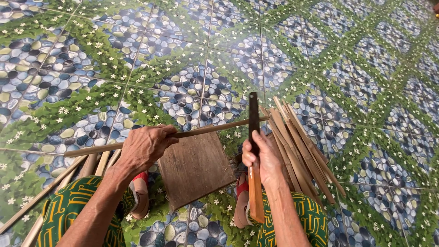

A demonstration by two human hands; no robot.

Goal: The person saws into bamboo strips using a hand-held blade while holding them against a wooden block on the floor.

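Stick (201,131) gripped in left hand (145,147) across board (194,167) top edge; knife (254,151) clenched upright in right hand (260,160); keep blade square, fingers clear.

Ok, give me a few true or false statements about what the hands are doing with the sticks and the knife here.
1. The left hand grips a long thin bamboo stick. True.
2. The right hand is empty. False: it holds a dark-bladed knife with a wooden handle.
3. A brown wooden board lies between the knees. True.
4. The bundle of split bamboo strips lies on carpet. False: it lies on the pebble-and-flower patterned tile floor.
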